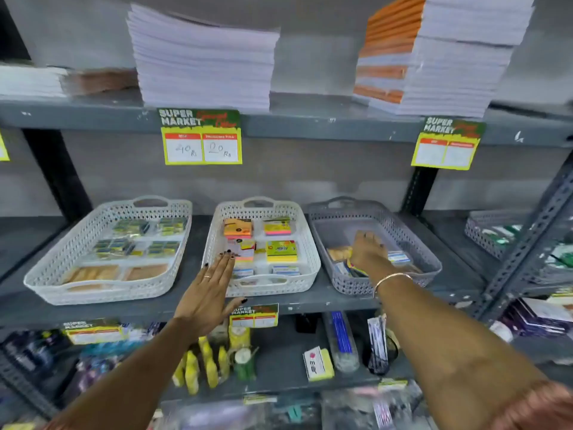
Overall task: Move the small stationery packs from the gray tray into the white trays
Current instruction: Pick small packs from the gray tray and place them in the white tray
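Note:
The gray tray (432, 262) stands at the right of the middle shelf. Inside it lie a tan pack (338, 252) and a white-and-blue pack (398, 256). My right hand (369, 252) is inside this tray, palm down on the packs, fingers bent over them; its grip is hidden. The middle white tray (313, 262) holds sticky-note pads and small packs. A left white tray (46, 274) holds small yellow-blue packs and tan packs. My left hand (210, 287) hovers flat, fingers spread, over the middle tray's front left corner, holding nothing.
Above the trays is a shelf with paper stacks (204, 57) and a yellow price tag (201, 138). The shelf below carries yellow bottles (204, 364), pens and packets. Another gray tray (490, 234) sits at the far right beside a slanted metal strut (527, 240).

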`<state>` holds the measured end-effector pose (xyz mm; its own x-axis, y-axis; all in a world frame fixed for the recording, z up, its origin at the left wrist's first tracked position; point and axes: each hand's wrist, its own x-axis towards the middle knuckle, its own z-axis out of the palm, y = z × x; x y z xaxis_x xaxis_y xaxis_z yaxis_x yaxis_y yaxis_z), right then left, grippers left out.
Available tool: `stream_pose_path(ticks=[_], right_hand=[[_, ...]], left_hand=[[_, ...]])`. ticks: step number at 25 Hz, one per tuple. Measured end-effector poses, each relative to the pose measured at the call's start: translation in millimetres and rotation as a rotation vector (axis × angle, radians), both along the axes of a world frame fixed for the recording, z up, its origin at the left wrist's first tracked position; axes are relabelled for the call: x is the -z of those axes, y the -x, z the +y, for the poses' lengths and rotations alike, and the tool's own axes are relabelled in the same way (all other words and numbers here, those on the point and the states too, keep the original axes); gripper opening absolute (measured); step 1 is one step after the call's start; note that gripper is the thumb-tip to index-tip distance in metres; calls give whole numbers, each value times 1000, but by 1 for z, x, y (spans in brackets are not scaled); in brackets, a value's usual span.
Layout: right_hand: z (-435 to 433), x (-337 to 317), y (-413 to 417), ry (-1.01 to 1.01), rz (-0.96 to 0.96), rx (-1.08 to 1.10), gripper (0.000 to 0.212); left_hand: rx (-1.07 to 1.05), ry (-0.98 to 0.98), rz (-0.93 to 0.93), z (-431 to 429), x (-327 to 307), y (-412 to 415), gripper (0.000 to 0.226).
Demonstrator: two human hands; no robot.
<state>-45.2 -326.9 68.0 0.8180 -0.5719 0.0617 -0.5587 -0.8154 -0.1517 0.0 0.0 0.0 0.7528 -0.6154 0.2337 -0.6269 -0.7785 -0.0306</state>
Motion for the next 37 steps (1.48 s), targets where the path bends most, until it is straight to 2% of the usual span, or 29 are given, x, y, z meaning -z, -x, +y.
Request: stream_pose_path(ticks=[1,3,9,13,18,20,23,28,30,32,34,37], right_hand=[[-4,2,-3,-27,122,11,59],[-9,9,-10,-29,249,10,63],[-28,22,-30,69,477,13,74],[-36,25,-36,104,519,-30,59],[-41,12,-41,153,635,-51,77],[-45,0,-48,133,613,-52,77],[-42,-19,-71,128,483,-123,79],[16,-30,-123,44,133,-406,82],[44,-18,-140,-20,157,-470,90],[64,1,-150,-11,264,-491,93],[76,19,-158,22,382,-500,90],[83,40,-168,21,456,-489,88]], left_hand=[[1,-14,4,0,5,-7,84],[1,-23,-60,-2,6,-11,86],[-23,-105,-19,-2,5,-10,89],[-45,-100,-9,-2,6,-9,92],[-44,-97,-26,-2,7,-10,94],[-41,-89,-11,-3,7,-11,91],[-23,-41,-17,-3,0,-15,90],[-45,-23,-7,-4,-13,-35,101],[-37,-29,23,-5,-8,-41,101],[-41,9,59,-5,-3,-44,102],[-37,35,69,-5,-2,-45,104],[-43,65,60,-5,-2,-44,105]])
